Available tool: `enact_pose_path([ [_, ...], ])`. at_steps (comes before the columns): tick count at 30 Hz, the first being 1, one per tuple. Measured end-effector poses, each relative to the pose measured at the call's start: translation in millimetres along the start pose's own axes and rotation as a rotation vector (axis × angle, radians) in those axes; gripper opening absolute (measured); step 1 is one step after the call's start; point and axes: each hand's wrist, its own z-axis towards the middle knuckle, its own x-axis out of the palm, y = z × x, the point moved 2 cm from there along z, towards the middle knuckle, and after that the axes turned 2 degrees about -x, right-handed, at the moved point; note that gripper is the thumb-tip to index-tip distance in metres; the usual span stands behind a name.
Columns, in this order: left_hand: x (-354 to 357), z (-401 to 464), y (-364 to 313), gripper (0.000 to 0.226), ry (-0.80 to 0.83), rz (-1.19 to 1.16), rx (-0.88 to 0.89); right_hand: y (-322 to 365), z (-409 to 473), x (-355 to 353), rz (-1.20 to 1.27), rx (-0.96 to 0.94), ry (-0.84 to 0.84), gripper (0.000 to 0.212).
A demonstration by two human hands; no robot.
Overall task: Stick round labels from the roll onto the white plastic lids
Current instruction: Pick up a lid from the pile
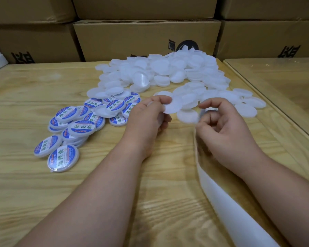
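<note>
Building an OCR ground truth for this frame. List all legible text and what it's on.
"助焊膏": large green characters on the round labels of the labelled lids, seen rotated or upside down.
Small print on those labels' blue bands: too small to read.
Black printed characters and a round logo on the cardboard boxes: cut off and upside down, not readable.
Plain white lids and backing strip: no text.

Labelled lids (81,126) with blue-rimmed stickers reading 助焊膏, cardboard boxes (146,40) with partly hidden black characters
</note>
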Motion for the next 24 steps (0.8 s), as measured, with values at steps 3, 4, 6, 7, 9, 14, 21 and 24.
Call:
enact_pose_path([
  [3, 5, -5, 1, 0.025, 0.101, 0.12, 0.031, 3, -1, 0, -0.033, -0.122, -0.069, 0.028],
  [4, 6, -7, 1, 0.024, 0.124, 0.144, 0.041, 4, -1, 0, -0.041, -0.15, -0.087, 0.026],
  [6, 6, -8, -1, 0.023, 0.149, 0.168, 0.052, 5, -1, -1, -0.066, -0.184, -0.112, 0.024],
  [7, 6, -8, -1, 0.023, 0.156, 0.176, 0.053, 6, -1, -1, -0.078, -0.189, -0.119, 0.023],
  [9, 7, -9, -1, 0.024, 0.171, 0.194, 0.058, 5, -1, -2, -0.094, -0.184, -0.133, 0.02],
  [14, 8, -12, -3, 0.022, 0.242, 0.194, 0.083, 7, -1, -3, -0.115, -0.171, -0.18, 0.013],
  [21, 12, -18, -5, 0.039, 0.384, 0.088, 0.181, 13, -2, -3, 0.009, -0.139, -0.224, 0.015],
  [24, 10, -14, -3, 0.04, 0.383, -0.041, 0.109, 15, -1, -3, 0.079, -0.083, -0.246, 0.014],
])
